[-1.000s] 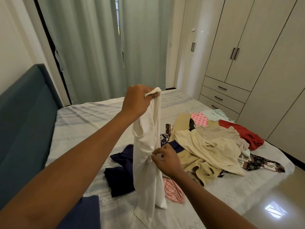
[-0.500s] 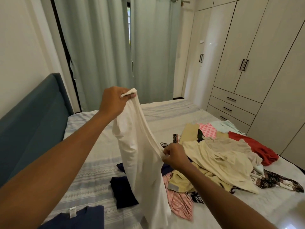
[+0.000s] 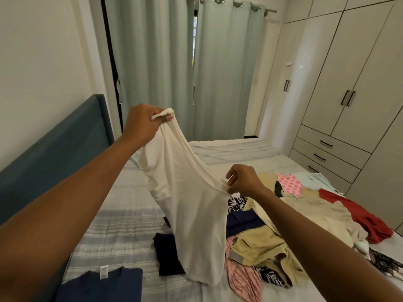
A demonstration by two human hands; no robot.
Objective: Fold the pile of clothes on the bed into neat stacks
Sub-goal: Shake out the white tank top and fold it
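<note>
**White top held over the bed**

Above the bed [image 3: 122, 225], the left hand [image 3: 141, 123] grips a strap of the white top [image 3: 192, 214]. The right hand [image 3: 244, 182] pinches its neckline. The clothes pile [image 3: 305, 214] covers the bed's right side.

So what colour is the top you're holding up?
The tank top is plain off-white, with no pattern. It shows best in the head view.

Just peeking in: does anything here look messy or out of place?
Only the unfolded clothes, heaped and overlapping on the bed. The white top hangs lopsided, the left hand gripping it higher than the right hand.
</note>
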